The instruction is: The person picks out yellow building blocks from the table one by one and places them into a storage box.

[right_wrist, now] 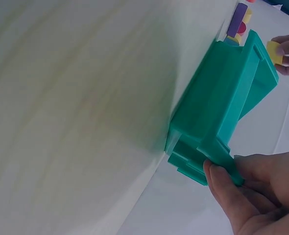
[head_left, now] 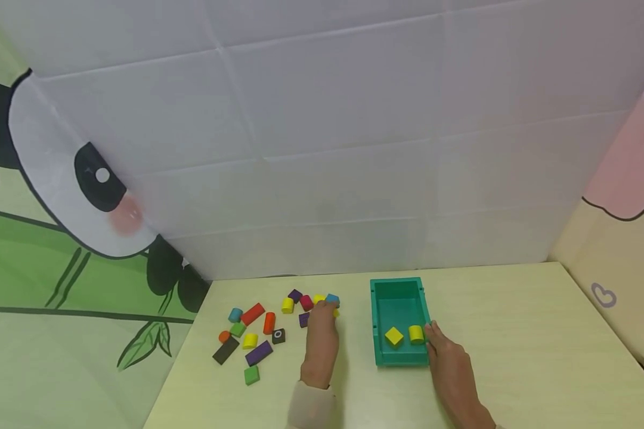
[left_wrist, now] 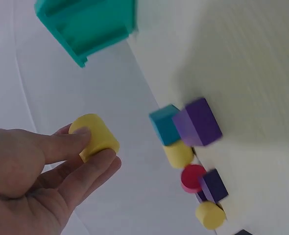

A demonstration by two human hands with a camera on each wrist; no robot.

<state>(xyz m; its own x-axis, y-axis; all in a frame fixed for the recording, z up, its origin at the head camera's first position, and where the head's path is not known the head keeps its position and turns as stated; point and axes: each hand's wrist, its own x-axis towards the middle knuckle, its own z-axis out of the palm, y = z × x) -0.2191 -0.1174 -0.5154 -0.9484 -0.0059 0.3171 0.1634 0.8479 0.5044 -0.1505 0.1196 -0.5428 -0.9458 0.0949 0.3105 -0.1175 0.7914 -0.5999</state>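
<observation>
Between thumb and fingers, my left hand [head_left: 322, 339] pinches a yellow cylinder block [left_wrist: 101, 137], held above the table in the left wrist view. Close by lie a blue block [left_wrist: 163, 125], a purple block [left_wrist: 203, 121] and a red cylinder [left_wrist: 191, 178]. My right hand [head_left: 453, 369] grips the rim of a teal box [head_left: 402, 361] at its right side, thumb and fingers on either side of the wall in the right wrist view. Inside the box, toward its near end, are a yellow cube [head_left: 394, 337] and another yellow cylinder [head_left: 416, 334].
Left of my left hand, several loose blocks lie scattered, among them a red block [head_left: 253, 314], a black bar [head_left: 226, 351], a long purple block [head_left: 259, 353] and a green cube [head_left: 251, 375]. A white cloth wall [head_left: 327, 196] rises behind the pale wooden table [head_left: 536, 345].
</observation>
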